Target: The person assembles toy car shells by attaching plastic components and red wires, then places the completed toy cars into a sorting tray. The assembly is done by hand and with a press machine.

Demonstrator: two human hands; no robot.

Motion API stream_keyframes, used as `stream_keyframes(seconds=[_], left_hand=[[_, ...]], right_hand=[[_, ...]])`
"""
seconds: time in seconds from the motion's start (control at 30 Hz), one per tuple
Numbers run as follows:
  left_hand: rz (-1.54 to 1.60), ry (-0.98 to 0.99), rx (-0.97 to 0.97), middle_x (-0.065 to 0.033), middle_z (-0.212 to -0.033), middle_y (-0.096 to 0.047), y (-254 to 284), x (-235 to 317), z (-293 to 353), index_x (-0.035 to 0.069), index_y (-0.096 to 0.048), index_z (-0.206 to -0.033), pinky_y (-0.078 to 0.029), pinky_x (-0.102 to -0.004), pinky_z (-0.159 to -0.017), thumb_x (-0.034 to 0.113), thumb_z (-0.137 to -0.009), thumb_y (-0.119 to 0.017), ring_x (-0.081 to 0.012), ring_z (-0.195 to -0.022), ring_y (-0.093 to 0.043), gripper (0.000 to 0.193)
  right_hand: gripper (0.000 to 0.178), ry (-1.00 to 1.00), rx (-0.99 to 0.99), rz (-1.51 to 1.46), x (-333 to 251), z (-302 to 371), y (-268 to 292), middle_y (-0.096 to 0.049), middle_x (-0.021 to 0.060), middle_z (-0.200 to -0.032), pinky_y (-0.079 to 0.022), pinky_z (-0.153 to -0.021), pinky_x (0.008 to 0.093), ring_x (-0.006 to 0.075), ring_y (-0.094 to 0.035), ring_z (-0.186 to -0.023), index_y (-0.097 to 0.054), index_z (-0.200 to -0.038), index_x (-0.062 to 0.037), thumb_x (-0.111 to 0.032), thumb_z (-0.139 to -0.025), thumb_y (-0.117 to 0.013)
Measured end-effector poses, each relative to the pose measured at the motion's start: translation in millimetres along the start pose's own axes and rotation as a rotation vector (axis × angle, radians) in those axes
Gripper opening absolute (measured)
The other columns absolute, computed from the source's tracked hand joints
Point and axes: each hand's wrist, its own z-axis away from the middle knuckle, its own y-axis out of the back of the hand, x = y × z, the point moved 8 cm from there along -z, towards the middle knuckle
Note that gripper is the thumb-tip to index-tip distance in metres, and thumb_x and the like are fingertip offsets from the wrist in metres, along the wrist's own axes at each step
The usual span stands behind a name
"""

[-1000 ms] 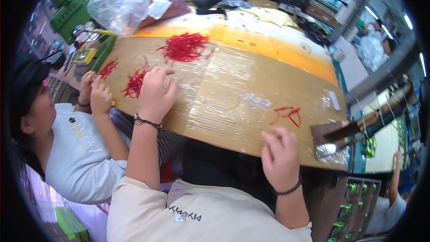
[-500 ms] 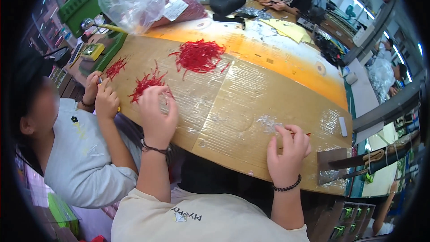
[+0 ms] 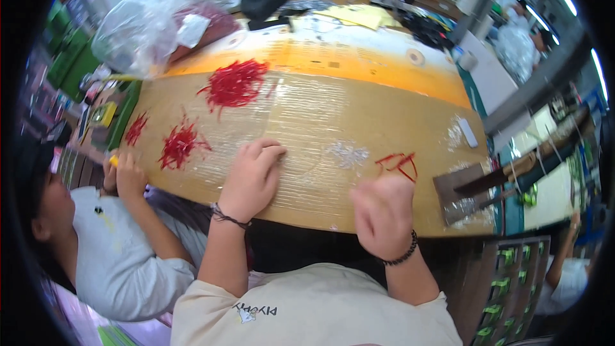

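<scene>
My left hand (image 3: 252, 177) is over the middle of the cardboard-topped table (image 3: 307, 202), its thumb and fingers pressed together at the tips. Whatever may be between them is too small to make out. Closer to the table's front edge, my right hand (image 3: 384, 208) is smeared by motion, so its fingers do not show clearly. Just beyond it lie a few loose red strips (image 3: 403, 165). Small clear or silvery bits (image 3: 349, 154) are heaped between my two hands. To the left of my left hand sits a tangled pile of red strips (image 3: 181, 145), with a larger red pile (image 3: 236, 84) farther back.
At the left, a co-worker's hands (image 3: 130, 176) hold something yellow beside a small red pile (image 3: 136, 129). Plastic bags (image 3: 138, 35) and yellow sheets (image 3: 355, 15) lie at the back. A metal plate and strapped tools (image 3: 506, 179) flank the right edge. Another person sits opposite.
My left hand has left the near red pile and moved right, its fingers closing together. My right hand has drawn toward me, and red strips now show on the table beyond it. The view has shifted.
</scene>
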Motion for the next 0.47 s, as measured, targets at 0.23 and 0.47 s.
stream_keyframes(seconds=[0.23, 0.47], left_hand=[[0.028, 0.076, 0.051, -0.0191, -0.115, -0.061, 6, -33, 14, -0.003, -0.063, -0.107, -0.045, -0.0398, -0.099, -0.014, -0.079, -0.048, -0.0350, -0.111, -0.059, 0.034], [0.128, 0.033, -0.069, -0.0162, -0.123, -0.058, -15, -89, 14, -0.003, -0.061, -0.118, -0.046, -0.0386, -0.099, -0.015, -0.084, -0.044, -0.0331, -0.113, -0.057, 0.040]], right_hand=[[0.003, 0.434, 0.655, 0.315, 11, 71, 220, -0.053, 0.0067, -0.075, -0.045, -0.060, 0.0362, 0.0251, -0.052, -0.067, -0.059, -0.079, -0.0081, -0.006, -0.081, -0.059], [0.015, -0.123, 1.040, 0.809, 8, 168, 428, -0.063, 0.0171, -0.109, -0.052, -0.080, 0.0330, 0.0263, -0.061, -0.084, -0.067, -0.102, 0.0013, 0.004, -0.094, -0.054]])
